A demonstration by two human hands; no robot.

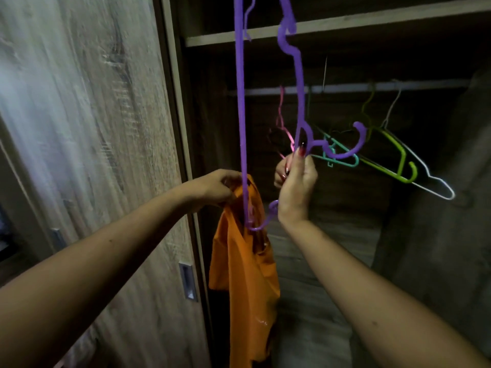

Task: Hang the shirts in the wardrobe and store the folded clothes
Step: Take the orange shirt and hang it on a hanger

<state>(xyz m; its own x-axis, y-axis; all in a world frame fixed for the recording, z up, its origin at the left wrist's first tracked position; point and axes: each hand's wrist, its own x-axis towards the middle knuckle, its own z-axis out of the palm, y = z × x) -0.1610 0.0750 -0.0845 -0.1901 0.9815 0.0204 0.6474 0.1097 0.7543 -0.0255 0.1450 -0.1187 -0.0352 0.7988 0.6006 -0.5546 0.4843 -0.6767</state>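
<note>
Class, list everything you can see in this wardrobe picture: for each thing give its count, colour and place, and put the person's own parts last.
Purple hanger: one, purple, held up at centre.
Shirt: one, orange, hanging below the left hand.
Hangers on rail: at least four, pink, teal, green, white, right of centre.
Rail: one, pale, across the wardrobe.
Shelf: one, wood, above the rail.
Door: one, wood grain, left side.
Left hand: one, gripping the shirt.
Right hand: one, gripping the purple hanger.

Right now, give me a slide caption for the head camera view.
Left hand bunches an orange shirt while right hand grips a purple hanger.
</note>
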